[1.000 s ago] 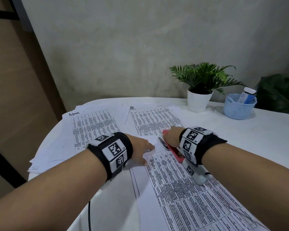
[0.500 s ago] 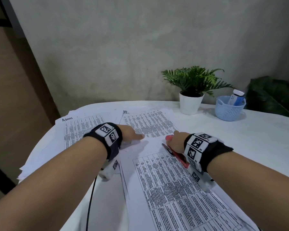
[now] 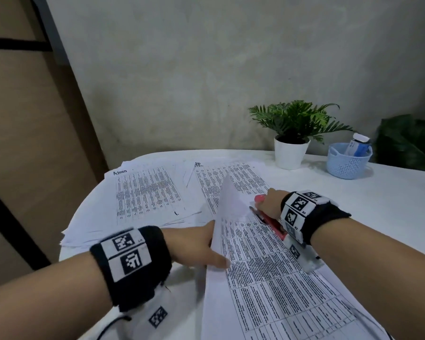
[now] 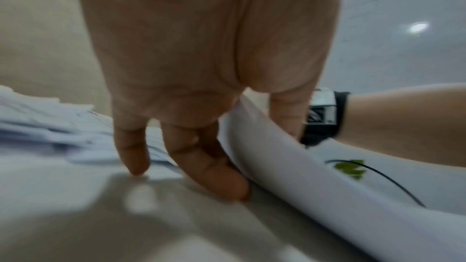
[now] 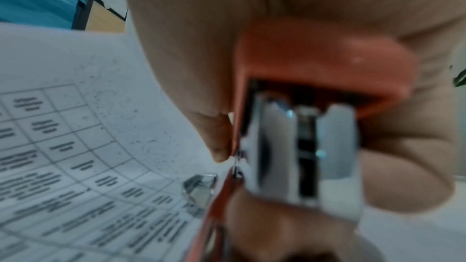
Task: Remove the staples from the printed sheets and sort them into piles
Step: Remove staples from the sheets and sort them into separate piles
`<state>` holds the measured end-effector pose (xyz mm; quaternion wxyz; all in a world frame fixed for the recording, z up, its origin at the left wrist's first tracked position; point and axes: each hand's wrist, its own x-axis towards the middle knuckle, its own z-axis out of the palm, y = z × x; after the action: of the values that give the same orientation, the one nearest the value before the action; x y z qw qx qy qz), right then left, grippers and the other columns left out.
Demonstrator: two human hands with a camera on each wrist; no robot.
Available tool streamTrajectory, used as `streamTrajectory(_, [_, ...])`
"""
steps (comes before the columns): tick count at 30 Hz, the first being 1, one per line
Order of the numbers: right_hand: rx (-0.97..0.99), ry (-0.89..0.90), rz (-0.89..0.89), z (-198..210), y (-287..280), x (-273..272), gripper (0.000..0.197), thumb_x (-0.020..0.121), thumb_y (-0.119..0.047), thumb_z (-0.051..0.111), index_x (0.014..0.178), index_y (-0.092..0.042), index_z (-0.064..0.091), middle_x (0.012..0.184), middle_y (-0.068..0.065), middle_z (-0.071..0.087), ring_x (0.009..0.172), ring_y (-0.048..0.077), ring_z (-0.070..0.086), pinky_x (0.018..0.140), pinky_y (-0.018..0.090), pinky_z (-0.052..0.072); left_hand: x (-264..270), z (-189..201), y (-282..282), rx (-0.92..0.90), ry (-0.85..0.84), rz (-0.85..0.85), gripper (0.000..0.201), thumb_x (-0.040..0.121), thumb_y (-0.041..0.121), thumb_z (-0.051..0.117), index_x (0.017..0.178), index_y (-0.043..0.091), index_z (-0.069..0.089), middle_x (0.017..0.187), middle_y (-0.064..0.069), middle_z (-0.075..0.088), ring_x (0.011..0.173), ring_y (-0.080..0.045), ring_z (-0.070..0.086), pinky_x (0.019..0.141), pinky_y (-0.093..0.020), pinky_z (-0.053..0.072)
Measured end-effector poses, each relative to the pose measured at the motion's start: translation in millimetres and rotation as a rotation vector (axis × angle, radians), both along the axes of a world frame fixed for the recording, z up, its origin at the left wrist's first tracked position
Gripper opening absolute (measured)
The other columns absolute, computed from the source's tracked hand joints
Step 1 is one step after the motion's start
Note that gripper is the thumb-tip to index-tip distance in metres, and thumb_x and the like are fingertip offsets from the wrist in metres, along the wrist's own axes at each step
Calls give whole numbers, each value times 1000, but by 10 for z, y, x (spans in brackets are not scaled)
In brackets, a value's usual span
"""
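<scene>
Two hands, head view: left hand [image 3: 196, 244] pinches the lifted edge of a white printed sheet of tables [image 3: 263, 273]; right hand [image 3: 269, 201] closes around a red stapler-like tool with metal jaws [image 3: 268, 218] lying on that sheet.
Beyond the grips: two paper piles, one headed "Admin" [image 3: 142, 192], on the white table [image 3: 378, 204].
Left wrist view: thumb [image 4: 287, 111] and fingers [image 4: 211, 168] clamp the curled sheet [image 4: 290, 158], blurred.
Right wrist view: fingers [image 5: 403, 166] wrapped round the tool [image 5: 315, 87], its metal tip on the sheet [image 5: 75, 146].
</scene>
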<state>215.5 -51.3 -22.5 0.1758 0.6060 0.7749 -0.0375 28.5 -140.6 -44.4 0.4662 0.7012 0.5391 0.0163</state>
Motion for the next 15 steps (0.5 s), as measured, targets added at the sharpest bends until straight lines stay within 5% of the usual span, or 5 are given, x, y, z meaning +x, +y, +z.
streamTrajectory(3, [6,32,8,34,-88,-12,40,100,-30,37,134,-9,40,132,14,43,121,31,46,102,39,40,75,-108,-50,154,126,89,73,81,24,66,139,21,23,127,-2,56,112,-18,57,96,-34,49])
streamTrajectory(5, [19,66,-7,78,-114,-11,42,101,-30,31,137,-10,36,128,12,44,117,32,46,101,37,38,9,-74,29,246,178,178,66,74,29,67,130,18,33,122,-6,59,108,-21,59,94,-40,50])
streamTrajectory(8, [49,206,-64,141,-108,44,43,100,-31,36,134,-4,38,117,13,49,101,30,47,98,36,39,-314,209,236,386,302,406,54,79,21,66,126,15,41,120,-4,58,107,-22,57,88,-29,46])
streamTrajectory(11, [63,231,-104,288,-170,85,41,102,-30,28,135,-6,36,133,18,41,121,34,46,99,35,37,-853,549,473,534,539,623,56,73,32,68,125,23,48,127,-4,52,117,-26,52,91,-28,42])
streamTrajectory(15, [37,273,-124,373,-178,111,41,103,-31,22,132,-5,36,134,20,40,123,33,45,99,35,36,-1456,755,724,550,537,835,47,82,8,66,125,-1,49,125,-22,54,112,-36,53,81,-34,41])
